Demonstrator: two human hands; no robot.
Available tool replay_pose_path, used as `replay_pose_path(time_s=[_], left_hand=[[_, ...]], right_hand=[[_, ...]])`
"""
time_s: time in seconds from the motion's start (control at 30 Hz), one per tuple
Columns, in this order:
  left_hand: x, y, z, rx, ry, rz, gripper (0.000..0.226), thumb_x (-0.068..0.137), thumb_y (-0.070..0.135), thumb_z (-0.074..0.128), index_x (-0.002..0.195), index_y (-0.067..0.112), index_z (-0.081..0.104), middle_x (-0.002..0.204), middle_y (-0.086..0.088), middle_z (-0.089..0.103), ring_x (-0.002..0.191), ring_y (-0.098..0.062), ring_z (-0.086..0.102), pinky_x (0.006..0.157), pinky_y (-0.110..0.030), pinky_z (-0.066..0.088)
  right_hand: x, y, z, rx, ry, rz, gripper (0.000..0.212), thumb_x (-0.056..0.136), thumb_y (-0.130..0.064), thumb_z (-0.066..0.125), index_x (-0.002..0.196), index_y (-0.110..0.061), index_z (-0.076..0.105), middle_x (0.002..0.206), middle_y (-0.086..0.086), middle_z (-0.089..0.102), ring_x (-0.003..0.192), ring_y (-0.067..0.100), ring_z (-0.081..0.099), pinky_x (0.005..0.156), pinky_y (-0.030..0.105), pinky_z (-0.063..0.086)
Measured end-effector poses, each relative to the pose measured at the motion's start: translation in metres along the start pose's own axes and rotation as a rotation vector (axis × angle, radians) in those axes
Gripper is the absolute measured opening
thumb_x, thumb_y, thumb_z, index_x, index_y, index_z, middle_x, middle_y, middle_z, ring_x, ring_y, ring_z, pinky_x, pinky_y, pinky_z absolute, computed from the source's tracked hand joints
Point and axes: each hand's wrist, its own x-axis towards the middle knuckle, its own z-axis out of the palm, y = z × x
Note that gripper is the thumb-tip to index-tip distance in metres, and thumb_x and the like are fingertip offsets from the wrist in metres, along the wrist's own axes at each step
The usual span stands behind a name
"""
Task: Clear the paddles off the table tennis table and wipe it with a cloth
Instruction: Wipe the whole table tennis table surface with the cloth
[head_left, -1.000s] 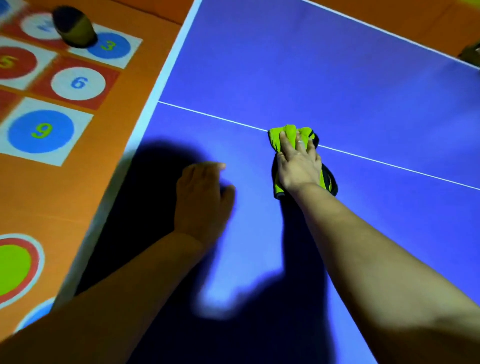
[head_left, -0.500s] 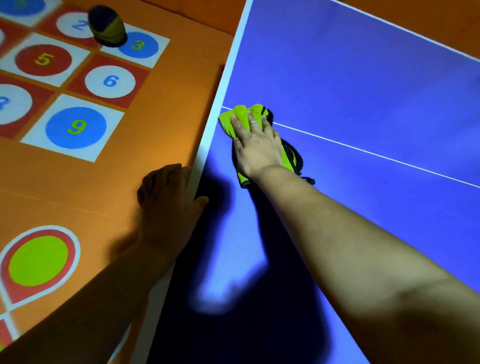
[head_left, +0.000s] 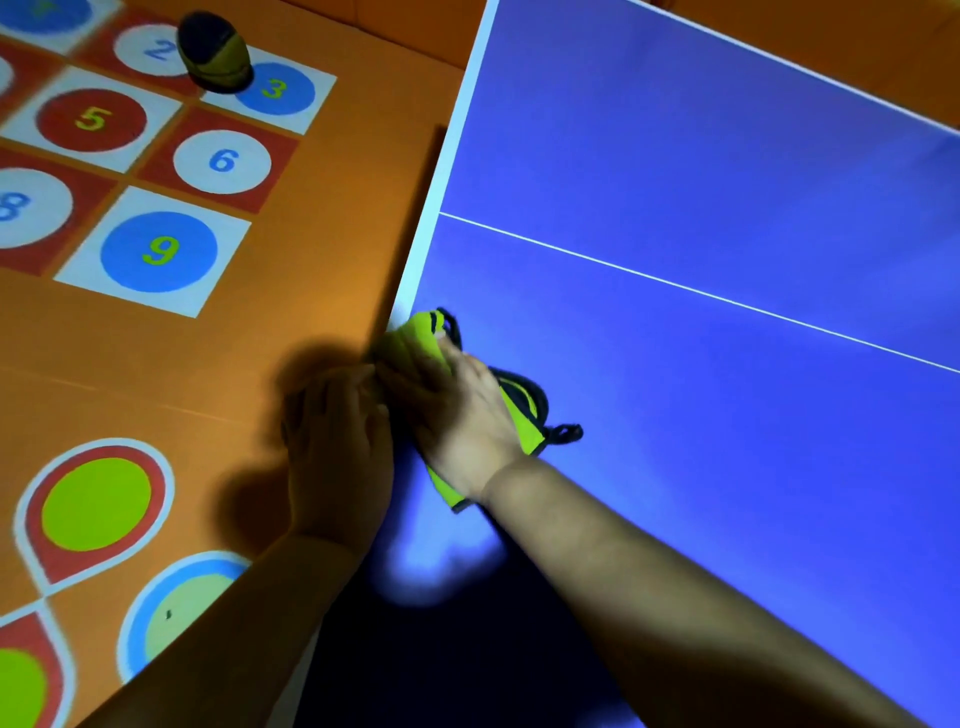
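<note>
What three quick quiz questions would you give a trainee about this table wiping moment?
1. Multiple choice: where is the green cloth? A) at the white-bordered edge of the blue table, beside the floor mat; B) across the thin centre line; C) down on the floor mat.
2. True or false: paddles lie on the part of the tabletop that is in view.
3. Short answer: which hand presses the cloth onto the table?

Key: 1 A; 2 false; 3 the right hand.
</note>
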Motion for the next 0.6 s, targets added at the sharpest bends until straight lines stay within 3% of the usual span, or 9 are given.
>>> replay_pose_path(time_s=[0.1,0.23,0.37,0.6], left_hand=[[-0.004,0.013,-0.001,-0.018,-0.016,-0.030,0.038,0.083,0.019,0.041,0.115,0.006,0.058,0.112,-0.013,0.059,0.109,-0.036,0.050,0.097,-0.041,0.030],[-0.007,0.031,0.006,0.029,-0.029,-0.047,0.038,0.080,0.019,0.043,0.113,0.009,0.059,0.111,-0.013,0.058,0.108,-0.029,0.041,0.090,-0.040,0.028],[-0.010,0.042,0.022,0.077,-0.068,-0.018,0.039,0.080,0.023,0.041,0.112,0.013,0.061,0.108,-0.012,0.059,0.108,-0.030,0.041,0.089,-0.042,0.030],[-0.031,0.069,0.046,0.186,-0.134,0.106,0.038,0.075,0.023,0.048,0.109,0.016,0.063,0.107,-0.006,0.061,0.108,-0.030,0.047,0.089,-0.040,0.030]], right_hand=[[-0.028,0.009,0.002,0.054,0.062,-0.057,0.042,0.088,-0.020,0.057,0.129,-0.024,0.061,0.141,0.007,0.051,0.132,0.039,0.041,0.102,0.046,0.038],[-0.034,0.042,-0.004,0.095,0.054,-0.068,0.046,0.085,-0.017,0.055,0.131,-0.023,0.060,0.142,0.008,0.051,0.132,0.040,0.042,0.099,0.045,0.039],[-0.035,0.091,-0.022,0.097,-0.012,0.163,0.052,0.088,-0.029,0.039,0.139,-0.032,0.050,0.151,0.002,0.040,0.139,0.034,0.033,0.108,0.045,0.031],[-0.043,0.176,-0.044,0.060,0.025,0.423,0.050,0.097,-0.030,0.046,0.146,-0.039,0.035,0.158,-0.002,0.025,0.147,0.024,0.016,0.115,0.035,0.014]])
